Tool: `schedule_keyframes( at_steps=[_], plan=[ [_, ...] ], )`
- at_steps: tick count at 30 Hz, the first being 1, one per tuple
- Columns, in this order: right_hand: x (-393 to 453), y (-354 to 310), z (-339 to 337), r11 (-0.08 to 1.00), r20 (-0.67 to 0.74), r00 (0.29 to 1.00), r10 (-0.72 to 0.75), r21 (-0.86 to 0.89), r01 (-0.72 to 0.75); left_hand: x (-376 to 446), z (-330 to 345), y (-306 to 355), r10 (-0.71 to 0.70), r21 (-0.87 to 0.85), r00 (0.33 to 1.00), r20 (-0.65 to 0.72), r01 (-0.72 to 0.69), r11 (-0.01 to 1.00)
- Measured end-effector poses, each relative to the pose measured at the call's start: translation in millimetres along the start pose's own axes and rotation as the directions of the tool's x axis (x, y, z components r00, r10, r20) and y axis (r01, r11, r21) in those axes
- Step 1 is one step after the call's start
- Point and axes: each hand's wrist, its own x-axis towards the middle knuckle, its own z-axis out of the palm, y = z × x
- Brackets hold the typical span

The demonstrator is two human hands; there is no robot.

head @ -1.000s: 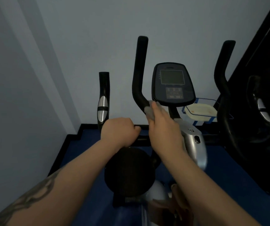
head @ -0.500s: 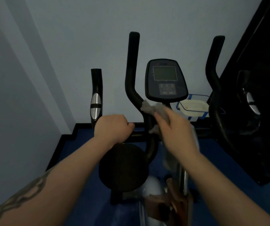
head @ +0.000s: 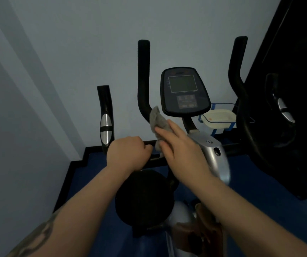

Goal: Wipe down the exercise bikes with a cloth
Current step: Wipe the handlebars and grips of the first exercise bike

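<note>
1. The right hand [head: 182, 149] presses a gray cloth [head: 158, 123] against the black handlebar [head: 143, 80] of the exercise bike [head: 212, 151], low down near its bend.
2. Its fingers [head: 167, 132] lie mostly straight on the cloth.
3. The left hand [head: 128, 153] is a tight fist gripping the bike's crossbar [head: 155, 160].
4. The screen [head: 184, 91] sits just right of the cloth.
5. A white tray [head: 218, 117] sits behind the bike.
</note>
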Motion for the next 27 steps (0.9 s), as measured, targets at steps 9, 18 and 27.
schedule_keyframes(
  at_steps=[9,18,27],
  plan=[
    [-9.2,-8.6,7.1,0.995,-0.125,0.990,0.059,0.085,-0.048,-1.1,-3.6,0.8,-0.009,0.000,1.000,0.025,0.009,1.000],
    [3.4,-14.1,-12.6,0.947,-0.092,0.976,0.197,0.275,-0.165,-4.1,-9.8,2.6,-0.027,-0.053,0.998,-0.063,0.023,0.998],
    [-51.4,-60.5,-4.4,0.925,-0.031,0.975,0.220,0.323,-0.199,-55.2,-23.4,-13.0,0.044,-0.858,0.998,-0.049,-0.064,0.509]
  ],
)
